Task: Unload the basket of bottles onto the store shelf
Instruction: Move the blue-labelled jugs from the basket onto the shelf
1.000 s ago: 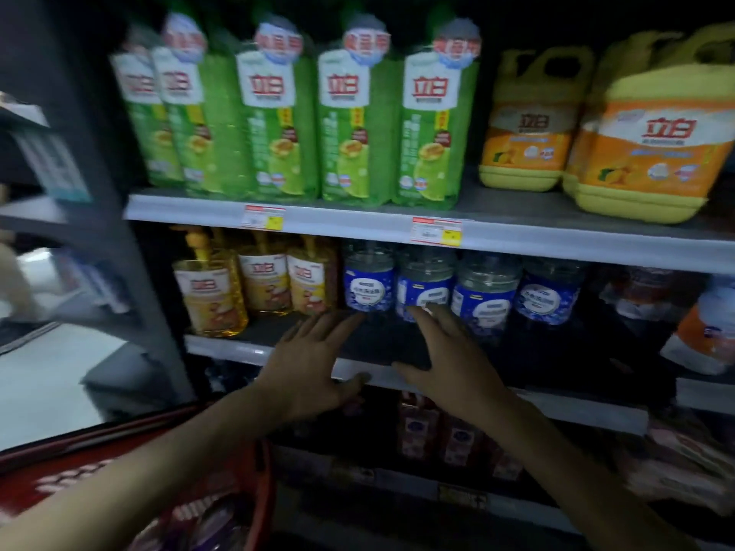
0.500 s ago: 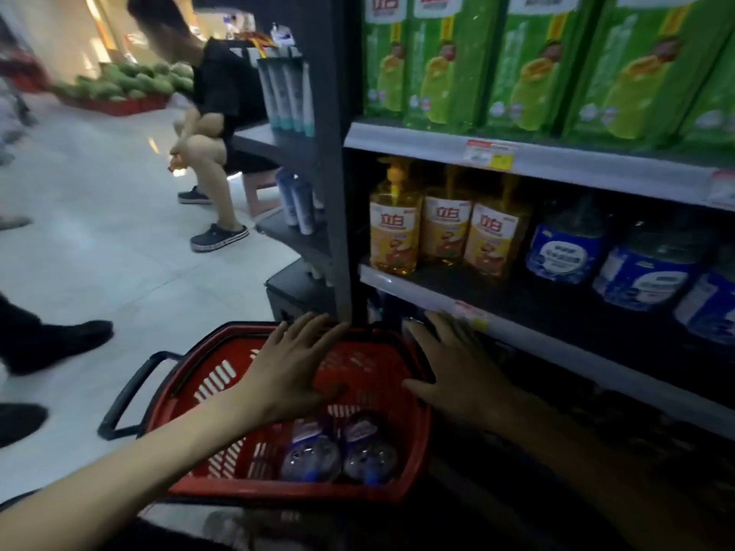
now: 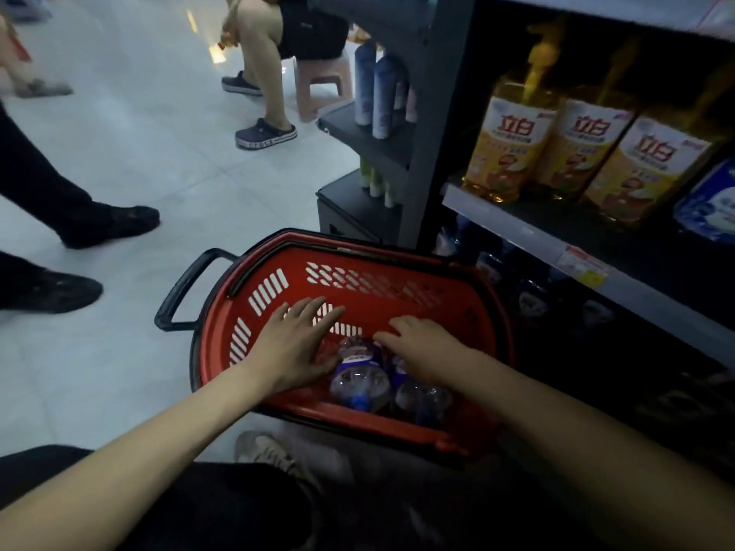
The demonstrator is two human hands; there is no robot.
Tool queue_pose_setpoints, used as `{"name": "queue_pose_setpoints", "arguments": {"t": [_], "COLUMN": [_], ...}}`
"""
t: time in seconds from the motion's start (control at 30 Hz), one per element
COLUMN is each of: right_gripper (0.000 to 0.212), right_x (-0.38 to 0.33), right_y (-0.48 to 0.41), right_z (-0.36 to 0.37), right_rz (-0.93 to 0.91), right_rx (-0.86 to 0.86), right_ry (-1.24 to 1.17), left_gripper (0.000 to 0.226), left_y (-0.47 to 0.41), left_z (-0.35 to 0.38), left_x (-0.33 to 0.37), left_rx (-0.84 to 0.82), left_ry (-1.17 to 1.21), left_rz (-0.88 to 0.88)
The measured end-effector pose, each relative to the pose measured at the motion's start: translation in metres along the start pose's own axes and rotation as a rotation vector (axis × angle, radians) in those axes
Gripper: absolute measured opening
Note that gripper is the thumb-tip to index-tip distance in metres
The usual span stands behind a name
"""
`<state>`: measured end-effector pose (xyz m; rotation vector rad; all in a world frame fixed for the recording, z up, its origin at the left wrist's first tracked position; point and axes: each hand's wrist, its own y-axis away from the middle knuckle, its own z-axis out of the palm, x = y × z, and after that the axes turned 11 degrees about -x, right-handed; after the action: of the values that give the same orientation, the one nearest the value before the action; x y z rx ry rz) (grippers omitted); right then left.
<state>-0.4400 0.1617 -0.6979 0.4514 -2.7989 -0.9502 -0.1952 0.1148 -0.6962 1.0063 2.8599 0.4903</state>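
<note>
Where the pale floor [image 3: 131, 153] fills the left side, two dark shoes [image 3: 113, 226] of bystanders are seen, and farther back a person is seated on a pink stool [image 3: 320, 79]. Next to the right, the red basket [image 3: 358, 280] is set on the floor just beside the foot of the shelf unit, its black handle [image 3: 187, 290] turned out to the left.

Over the basket's left half the left hand [image 3: 294, 347] is held flat, the fingers straight and spread apart, the thumb lying close against the nearer bottle. Two clear bottles [image 3: 360, 377] with blue labels and blue caps are laid side by side on the basket floor, at the near wall, caps toward the camera. Above the right-hand one the right hand [image 3: 427, 349] is lowered, its fingers close together and loosely bent downward; whether the bottle beneath is touched cannot be told.

Right of the basket the grey shelf [image 3: 517, 228] is seen, with a price tag [image 3: 582, 264] fixed on its front edge. Three yellow pump bottles [image 3: 513, 145] are stood upright on it in a row, and a blue-labelled bottle [image 3: 706, 202] is cut off by the right edge.
</note>
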Motion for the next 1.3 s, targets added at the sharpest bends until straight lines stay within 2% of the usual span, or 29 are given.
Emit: {"name": "queue_pose_setpoints", "arguments": {"t": [0.1, 0.17, 0.23, 0.33, 0.4, 0.47, 0.57, 0.67, 0.73, 0.8, 0.97, 1.07, 1.2, 1.3], "right_gripper": [0.087, 0.085, 0.086, 0.104, 0.106, 0.099, 0.107, 0.118, 0.115, 0.102, 0.061, 0.046, 0.024, 0.029], "right_x": [-0.010, -0.016, -0.021, -0.025, -0.028, -0.031, -0.032, -0.032, -0.032, -0.031, -0.035, -0.033, -0.032, -0.042], "right_y": [-0.027, -0.041, -0.054, -0.076, -0.086, -0.094, -0.101, -0.102, -0.100, -0.099, -0.108, -0.111, -0.111, -0.112], "right_z": [0.008, 0.011, 0.018, 0.027, 0.029, 0.031, 0.031, 0.027, 0.025, 0.030, 0.052, 0.066, 0.067, 0.059], "right_rz": [-0.047, -0.101, -0.190, -0.344, -0.427, -0.507, -0.547, -0.554, -0.548, -0.563, -0.649, -0.649, -0.605, -0.549], "right_rx": [-0.085, -0.112, -0.095, -0.087, -0.080, -0.073, -0.119, -0.190, -0.215, -0.215, -0.028, 0.045, 0.213, 0.282], "right_ry": [0.103, 0.167, 0.236, 0.436, 0.554, 0.651, 0.686, 0.653, 0.621, 0.530, 0.410, 0.291, -0.078, -0.388], "left_gripper": [0.089, 0.077, 0.068, 0.056, 0.049, 0.046, 0.051, 0.055, 0.056, 0.058, 0.060, 0.059, 0.054, 0.052], "left_y": [-0.001, -0.001, -0.002, -0.004, -0.005, -0.006, -0.007, -0.008, -0.008, -0.008, -0.010, -0.011, -0.011, -0.011], "left_z": [0.013, 0.022, 0.031, 0.036, 0.038, 0.039, 0.039, 0.039, 0.040, 0.040, 0.040, 0.042, 0.044, 0.043], "left_x": [-0.013, -0.022, -0.028, -0.035, -0.037, -0.037, -0.037, -0.038, -0.038, -0.038, -0.037, -0.038, -0.042, -0.042], "left_rx": [-0.029, -0.046, -0.063, -0.123, -0.156, -0.164, -0.156, -0.142, -0.139, -0.145, -0.138, -0.137, -0.096, -0.073], "left_ry": [0.030, 0.054, 0.138, 0.255, 0.278, 0.285, 0.302, 0.325, 0.340, 0.337, 0.322, 0.333, 0.358, 0.393], "left_rz": [-0.016, -0.027, -0.063, -0.146, -0.175, -0.176, -0.154, -0.144, -0.138, -0.130, -0.115, -0.110, -0.135, -0.164]}}
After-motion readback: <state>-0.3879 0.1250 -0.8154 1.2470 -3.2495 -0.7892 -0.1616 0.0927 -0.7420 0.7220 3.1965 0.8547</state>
